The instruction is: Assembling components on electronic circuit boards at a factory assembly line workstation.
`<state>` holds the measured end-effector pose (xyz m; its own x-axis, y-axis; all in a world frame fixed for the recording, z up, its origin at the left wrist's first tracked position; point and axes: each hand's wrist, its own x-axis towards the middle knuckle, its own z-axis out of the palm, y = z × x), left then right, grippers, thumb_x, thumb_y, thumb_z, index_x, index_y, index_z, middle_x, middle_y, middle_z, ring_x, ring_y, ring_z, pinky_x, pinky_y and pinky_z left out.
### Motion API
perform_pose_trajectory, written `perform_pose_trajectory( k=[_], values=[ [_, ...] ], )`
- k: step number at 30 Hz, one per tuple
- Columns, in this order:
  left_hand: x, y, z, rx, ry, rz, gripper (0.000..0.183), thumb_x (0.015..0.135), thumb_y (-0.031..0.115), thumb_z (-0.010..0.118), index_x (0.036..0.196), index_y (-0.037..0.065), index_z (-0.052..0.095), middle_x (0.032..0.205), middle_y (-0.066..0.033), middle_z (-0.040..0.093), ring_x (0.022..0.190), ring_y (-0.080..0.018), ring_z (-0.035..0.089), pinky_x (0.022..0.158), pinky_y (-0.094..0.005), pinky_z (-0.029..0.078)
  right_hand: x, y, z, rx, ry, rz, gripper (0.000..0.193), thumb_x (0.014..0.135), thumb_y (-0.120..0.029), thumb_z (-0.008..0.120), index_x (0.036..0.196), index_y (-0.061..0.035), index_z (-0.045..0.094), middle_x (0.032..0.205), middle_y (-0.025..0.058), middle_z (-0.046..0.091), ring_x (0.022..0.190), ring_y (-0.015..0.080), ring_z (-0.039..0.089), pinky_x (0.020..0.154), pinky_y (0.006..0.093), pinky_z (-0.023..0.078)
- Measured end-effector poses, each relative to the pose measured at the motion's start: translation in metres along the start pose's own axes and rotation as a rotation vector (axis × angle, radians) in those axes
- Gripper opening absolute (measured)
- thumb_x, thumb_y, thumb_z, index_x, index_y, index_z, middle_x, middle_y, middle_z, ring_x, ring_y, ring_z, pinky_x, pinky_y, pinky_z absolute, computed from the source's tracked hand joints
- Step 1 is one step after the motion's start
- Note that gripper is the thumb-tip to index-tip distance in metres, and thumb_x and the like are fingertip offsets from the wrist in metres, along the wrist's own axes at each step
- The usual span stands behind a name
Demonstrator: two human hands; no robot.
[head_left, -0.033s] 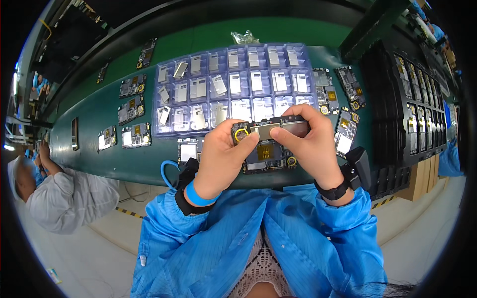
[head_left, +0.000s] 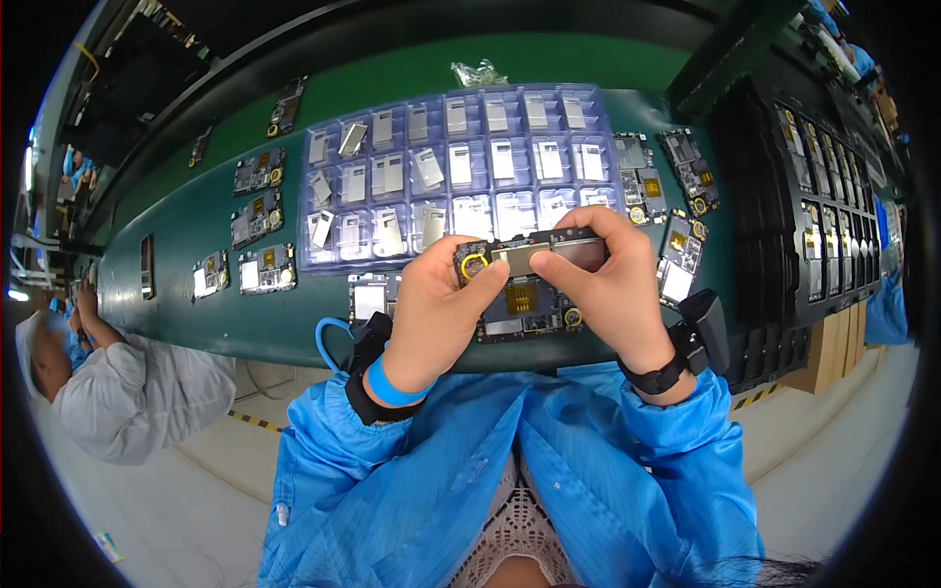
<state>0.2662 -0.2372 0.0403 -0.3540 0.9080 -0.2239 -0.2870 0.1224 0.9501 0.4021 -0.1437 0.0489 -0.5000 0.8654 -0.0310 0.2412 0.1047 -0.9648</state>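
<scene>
Between my left hand [head_left: 431, 309] and my right hand [head_left: 616, 294] is a dark circuit board [head_left: 581, 257], gripped at both ends. Both thumbs press on a silver metal shield cover [head_left: 518, 259] lying along its face. A yellow ring shows at the board's left end, next to my left fingers. Just below the held board, a second circuit board [head_left: 521, 300] with a gold patch lies on the green bench. Beyond my hands stands a clear plastic tray [head_left: 449, 147], its compartments holding silver shield covers, some lying crooked. My fingertips behind the board are partly hidden.
Several circuit boards [head_left: 257, 218] lie left of the tray, and more boards [head_left: 678, 257] lie to its right. A black rack [head_left: 755, 206] of boards stands at the far right. A crumpled clear bag [head_left: 478, 73] sits behind the tray. A person in white [head_left: 142, 392] works at left.
</scene>
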Motion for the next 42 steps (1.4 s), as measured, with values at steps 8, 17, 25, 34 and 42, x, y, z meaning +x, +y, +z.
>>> perform_pose_trajectory(
  k=[8,17,25,34,42],
  values=[
    [0.012,0.007,0.010,-0.162,-0.092,-0.121,0.022,0.081,0.001,0.053,0.101,-0.006,0.050,0.095,-0.0088,0.059,0.083,-0.0119,0.056,0.074,-0.0239,0.045,0.006,0.015,-0.017,0.105,-0.090,0.063,0.022,0.072,-0.012,0.066,0.086,0.0025,0.057,0.068,0.0059,0.059,0.059,0.0091,0.054,0.052,0.0238,0.043],
    [0.016,0.014,0.032,-0.146,-0.172,-0.168,0.026,0.081,0.001,0.054,0.106,-0.005,0.049,0.100,-0.0101,0.058,0.088,-0.0132,0.055,0.078,-0.0255,0.044,-0.003,0.015,-0.045,0.181,-0.089,0.116,0.022,0.074,-0.011,0.065,0.090,0.0012,0.057,0.072,0.0042,0.058,0.063,0.0076,0.054,0.055,0.0217,0.044],
    [0.009,0.012,0.037,0.052,-0.161,-0.020,0.040,0.088,0.017,0.048,0.122,-0.002,0.036,0.112,-0.0191,0.050,0.097,-0.0275,0.055,0.083,-0.0353,0.047,-0.023,-0.006,-0.148,0.311,0.278,-0.147,0.028,0.071,-0.004,0.066,0.096,-0.0016,0.053,0.091,0.0023,0.053,0.071,0.0068,0.054,0.060,0.0198,0.045],
    [0.027,0.013,0.012,0.044,0.031,-0.047,0.034,0.086,0.011,0.050,0.116,0.001,0.039,0.102,-0.0163,0.055,0.082,-0.0212,0.060,0.069,-0.0282,0.052,-0.024,0.113,-0.466,-0.063,1.485,-0.004,0.028,0.066,-0.011,0.069,0.090,-0.0002,0.061,0.078,0.0096,0.062,0.068,0.0150,0.058,0.061,0.0264,0.045],
    [0.045,0.012,-0.020,-0.009,0.209,-0.030,0.030,0.085,0.011,0.052,0.113,0.004,0.042,0.099,-0.0145,0.056,0.078,-0.0192,0.061,0.064,-0.0268,0.053,-0.006,0.162,-0.520,-0.215,1.504,0.274,0.027,0.063,-0.018,0.070,0.085,-0.0030,0.064,0.086,0.0142,0.064,0.078,0.0243,0.061,0.070,0.0315,0.046]
  ],
)
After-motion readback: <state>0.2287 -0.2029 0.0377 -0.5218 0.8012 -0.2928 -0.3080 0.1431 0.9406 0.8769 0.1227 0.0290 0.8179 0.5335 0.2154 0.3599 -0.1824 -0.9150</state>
